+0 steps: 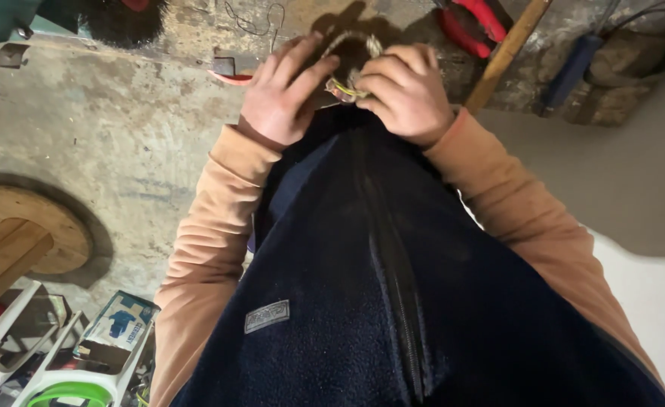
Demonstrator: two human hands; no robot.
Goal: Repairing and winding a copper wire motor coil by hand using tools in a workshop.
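Head view: left hand (283, 94) and right hand (408, 90) both clenched on a wire bundle (347, 89), red pliers (472, 22) near.

Navy fleece vest (332, 286), orange-tan sleeves (212, 249), red-handled pliers (472, 22), yellow-green wires (345, 90), blue-handled tool (571, 69)

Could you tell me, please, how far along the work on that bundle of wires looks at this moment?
Done: the cable already curves in a loop above the hands. In hand: the left hand and right hand pinch the yellow-green wire ends between them. Left: the ends remain loose and uncovered; red-handled pliers lie untouched on the concrete floor.
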